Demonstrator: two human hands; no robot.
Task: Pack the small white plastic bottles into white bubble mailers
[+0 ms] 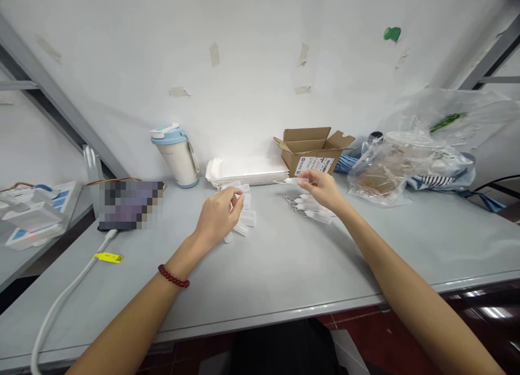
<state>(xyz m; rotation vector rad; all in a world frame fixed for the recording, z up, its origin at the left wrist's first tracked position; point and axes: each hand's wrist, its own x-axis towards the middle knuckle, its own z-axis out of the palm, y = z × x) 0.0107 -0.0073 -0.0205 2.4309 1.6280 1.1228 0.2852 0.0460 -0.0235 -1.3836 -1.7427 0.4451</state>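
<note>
My right hand (323,189) pinches a slim white tube-shaped piece (296,180) by one end, with a thin pale cord trailing from its tip. Several similar white pieces with looped cords (311,207) lie on the table just below that hand. To the left, my left hand (219,215) is closed, its thumb and fingers curled together above a small group of translucent white plastic pieces (248,218). Whatever those fingers may hold is hidden from view. A dark red bracelet (174,276) circles the left wrist.
Behind the hands lie a stack of white flat sheets (247,172) and an open cardboard box (311,153). A cup with a blue lid (176,155) and a blurred phone (130,204) on a white cable (69,291) are left. Plastic bags (377,180) lie right.
</note>
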